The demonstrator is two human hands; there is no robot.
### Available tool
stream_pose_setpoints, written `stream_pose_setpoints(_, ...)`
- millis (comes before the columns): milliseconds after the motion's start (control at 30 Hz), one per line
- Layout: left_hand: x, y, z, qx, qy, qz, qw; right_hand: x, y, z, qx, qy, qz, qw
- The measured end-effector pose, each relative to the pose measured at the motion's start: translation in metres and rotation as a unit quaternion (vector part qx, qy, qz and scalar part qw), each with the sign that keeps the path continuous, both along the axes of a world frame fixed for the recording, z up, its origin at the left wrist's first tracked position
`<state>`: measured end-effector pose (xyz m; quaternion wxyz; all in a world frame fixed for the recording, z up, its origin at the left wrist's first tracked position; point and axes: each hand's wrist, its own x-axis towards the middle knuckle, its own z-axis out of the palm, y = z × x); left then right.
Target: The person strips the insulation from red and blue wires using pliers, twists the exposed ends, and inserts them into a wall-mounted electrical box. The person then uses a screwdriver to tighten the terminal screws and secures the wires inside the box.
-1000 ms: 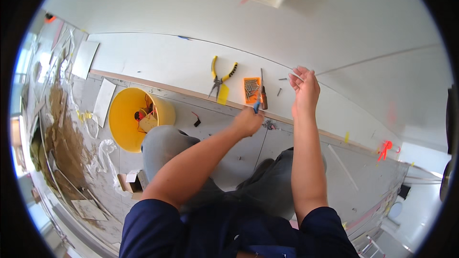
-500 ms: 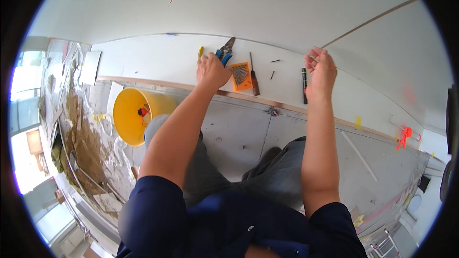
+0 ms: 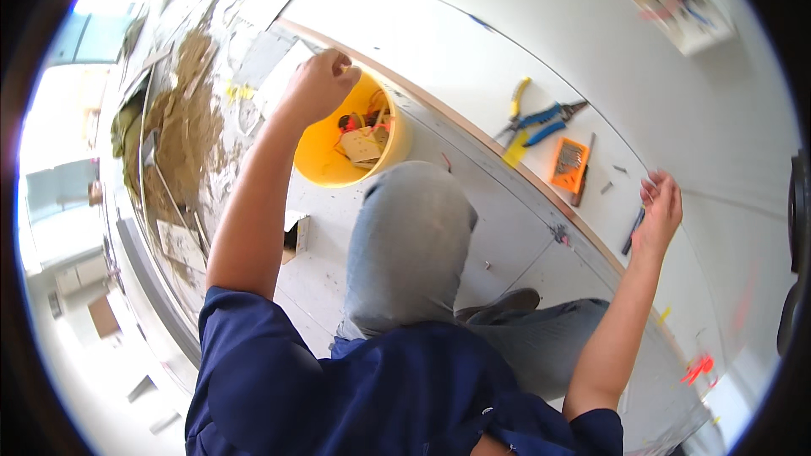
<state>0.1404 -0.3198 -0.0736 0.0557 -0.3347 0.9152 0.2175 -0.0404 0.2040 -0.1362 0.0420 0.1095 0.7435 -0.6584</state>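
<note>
My left hand (image 3: 321, 84) is over the rim of a yellow bucket (image 3: 314, 156), fingers curled in; whatever they may hold is hidden. Inside the bucket lie a pale plate-like piece (image 3: 363, 145), red and dark parts and thin wires. My right hand (image 3: 661, 218) is raised beside a black marker (image 3: 632, 232) on the white ledge, its fingers loosely bent and apart. Farther left on that ledge lie blue-handled wire strippers (image 3: 545, 125), yellow-handled pliers (image 3: 518, 101), an orange case of screws (image 3: 568, 163), a screwdriver (image 3: 583, 181) partly behind it, and two loose screws (image 3: 607, 187).
A wall box (image 3: 678, 4) with wires is at the upper right. Yellow tape (image 3: 514, 150) hangs on the ledge's wooden edge. A red clip-like thing (image 3: 698, 369) sits at the lower right. Rubble and a brown heap (image 3: 182, 110) cover the floor at left. My knee (image 3: 410, 245) is beside the bucket.
My left hand has moved from the pliers and wire strippers to above the bucket. The view has swung left and tilted. My right hand stays raised near the marker.
</note>
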Motion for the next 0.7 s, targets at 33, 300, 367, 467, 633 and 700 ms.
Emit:
stream_pose_setpoints(33, 0.025, -0.017, -0.016, 0.01, -0.021, 0.014, 1.0, 0.001, -0.002, -0.002, 0.006, 0.0, 0.013, 1.0)
stream_pose_setpoints(300, 0.072, -0.027, -0.119, 0.079, -0.278, -0.21, 0.934, 0.016, -0.02, -0.016, 0.059, -0.035, 0.059, 0.996)
stream_pose_setpoints(367, 0.064, -0.022, -0.132, 0.062, -0.311, -0.215, 0.924, 0.019, -0.025, -0.013, 0.074, -0.034, 0.072, 0.994)
stream_pose_setpoints(467, 0.04, -0.017, -0.115, 0.048, -0.378, -0.237, 0.894, 0.025, -0.027, -0.009, 0.102, -0.031, 0.084, 0.991)
stream_pose_setpoints(633, 0.033, -0.012, -0.125, 0.239, -0.427, -0.237, 0.839, 0.038, -0.029, -0.013, 0.107, -0.041, 0.107, 0.988)
stream_pose_setpoints(700, 0.032, -0.007, -0.128, 0.249, -0.411, -0.246, 0.842, 0.041, -0.036, -0.014, 0.11, -0.04, 0.108, 0.987)
